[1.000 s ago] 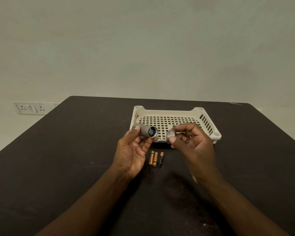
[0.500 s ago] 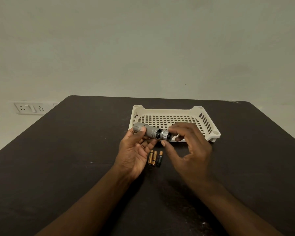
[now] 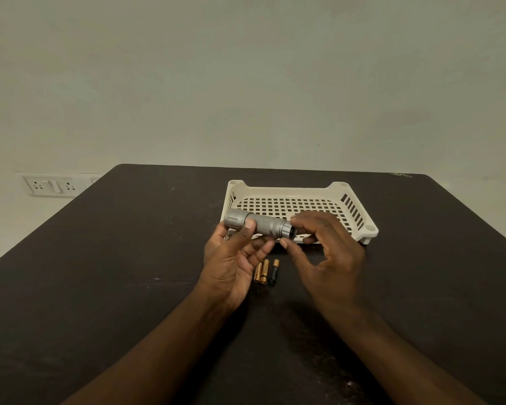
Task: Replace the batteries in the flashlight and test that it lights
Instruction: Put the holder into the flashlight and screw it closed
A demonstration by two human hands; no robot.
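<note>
A silver flashlight (image 3: 259,224) lies level in the air above the table, head to the left. My left hand (image 3: 234,258) grips its body from below, thumb on top near the head. My right hand (image 3: 324,247) pinches the tail cap (image 3: 289,229) at the flashlight's right end, where the cap sits against the body. Three small batteries (image 3: 265,271), two copper-coloured and one black, lie side by side on the dark table (image 3: 129,273) just below the hands.
A cream slotted plastic basket (image 3: 345,197) stands on the table right behind the hands. A wall socket panel (image 3: 48,186) is at the far left, beyond the table edge.
One second ago the tail cap was held apart from the open flashlight body. My right hand brought it to the body's end, and the flashlight now lies more level with the cap on it.
</note>
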